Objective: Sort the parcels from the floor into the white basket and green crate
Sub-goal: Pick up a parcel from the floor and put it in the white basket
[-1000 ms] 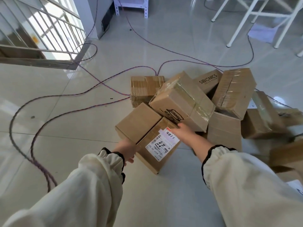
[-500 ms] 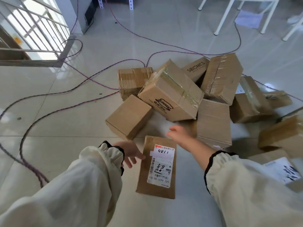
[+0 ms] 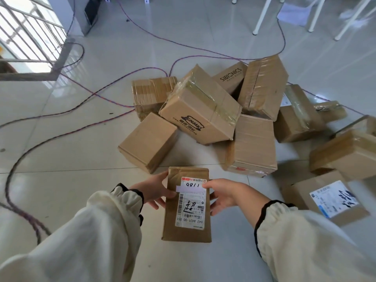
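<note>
The labelled parcel [image 3: 187, 231] is now clear of the far pile [image 3: 200, 110], with my left hand [image 3: 154, 190] and right hand [image 3: 225, 195] gripping its sides, so it looks ready for sorting.

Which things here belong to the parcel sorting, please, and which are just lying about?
Job in hand:
- labelled parcel, held by left hand and right hand
- parcels waiting on the floor: CNMK box, SIBIONICS box, plain box, taped box
- the basket and crate are out of view

Lying about:
- floor cables
- white frame legs
- window grille
</note>
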Demonstrator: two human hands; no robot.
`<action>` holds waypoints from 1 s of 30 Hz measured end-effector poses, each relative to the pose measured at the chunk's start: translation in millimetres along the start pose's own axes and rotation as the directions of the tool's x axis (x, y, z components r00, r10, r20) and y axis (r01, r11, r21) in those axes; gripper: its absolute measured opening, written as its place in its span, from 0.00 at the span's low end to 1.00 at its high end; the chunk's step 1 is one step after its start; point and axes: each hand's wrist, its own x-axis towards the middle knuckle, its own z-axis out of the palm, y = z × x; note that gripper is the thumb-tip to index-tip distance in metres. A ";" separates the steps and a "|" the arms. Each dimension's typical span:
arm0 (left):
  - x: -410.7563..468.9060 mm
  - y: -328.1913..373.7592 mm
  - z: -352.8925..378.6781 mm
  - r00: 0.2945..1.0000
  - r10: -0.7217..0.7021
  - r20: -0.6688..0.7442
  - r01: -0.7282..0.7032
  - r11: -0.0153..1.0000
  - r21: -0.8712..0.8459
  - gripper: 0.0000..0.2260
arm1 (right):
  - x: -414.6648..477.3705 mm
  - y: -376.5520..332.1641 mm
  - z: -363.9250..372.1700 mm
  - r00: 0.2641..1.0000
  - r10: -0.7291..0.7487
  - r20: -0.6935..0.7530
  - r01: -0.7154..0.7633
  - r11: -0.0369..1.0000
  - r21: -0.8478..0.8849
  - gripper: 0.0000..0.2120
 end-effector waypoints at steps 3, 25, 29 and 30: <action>4.3 -4.1 0.3 1.000 -0.004 0.007 0.004 1.000 -0.002 0.37 | 7.0 5.2 2.8 1.000 -0.028 0.013 0.028 0.998 -0.060 0.17; -296.3 223.3 -66.9 0.996 0.051 -0.069 -0.046 0.996 0.075 0.42 | -359.4 -72.5 -2.6 0.966 -0.250 0.066 0.235 0.955 0.178 0.10; -404.8 304.6 -77.5 0.995 0.095 -0.038 -0.088 0.985 0.145 0.41 | -488.3 -94.2 -6.4 0.959 -0.280 0.038 0.268 0.944 0.191 0.10; -430.0 322.4 -79.1 0.993 0.113 -0.025 -0.107 0.980 0.166 0.40 | -518.3 -98.5 -7.0 0.956 -0.290 0.037 0.277 0.940 0.202 0.10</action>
